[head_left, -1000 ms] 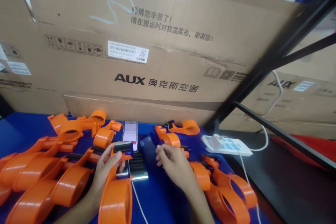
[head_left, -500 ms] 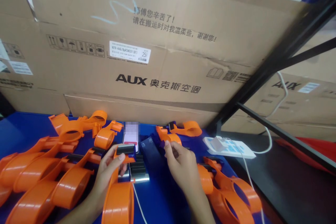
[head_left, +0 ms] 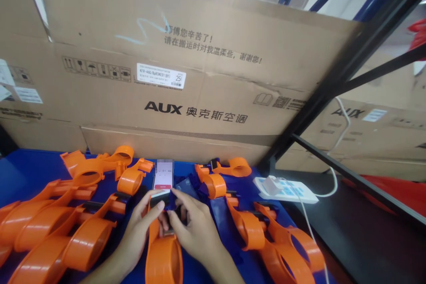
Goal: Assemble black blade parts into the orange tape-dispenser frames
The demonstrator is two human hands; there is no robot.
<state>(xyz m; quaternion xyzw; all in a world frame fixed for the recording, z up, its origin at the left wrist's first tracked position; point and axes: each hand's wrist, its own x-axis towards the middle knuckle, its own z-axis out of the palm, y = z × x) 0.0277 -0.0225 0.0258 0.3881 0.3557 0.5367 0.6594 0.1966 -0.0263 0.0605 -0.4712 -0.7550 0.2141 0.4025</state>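
Note:
My left hand (head_left: 141,222) is closed around the head of an orange tape dispenser (head_left: 164,257), its thumb on the black roller (head_left: 155,200). The dispenser's round hub hangs down toward me. At the right side of that head, my right hand (head_left: 198,226) closes its thumb and fingers on the dark blue end piece (head_left: 171,202). Whether a separate small piece is between these fingers I cannot tell. A phone (head_left: 163,172) with a lit screen lies just beyond both hands. Dark blue pieces (head_left: 222,217) lie to the right of my right hand.
Several orange tape dispensers (head_left: 46,219) crowd the blue table (head_left: 29,159) at left, and more dispensers (head_left: 294,248) lie at right. A white power strip (head_left: 296,191) with cables sits at the right edge. Behind stands a large cardboard box (head_left: 100,111), beside a black metal frame post (head_left: 319,93).
My right hand has moved left from the dark blue pieces to the dispenser's head, where it now meets my left hand. The dispenser has shifted slightly right. The camera view has tilted a little.

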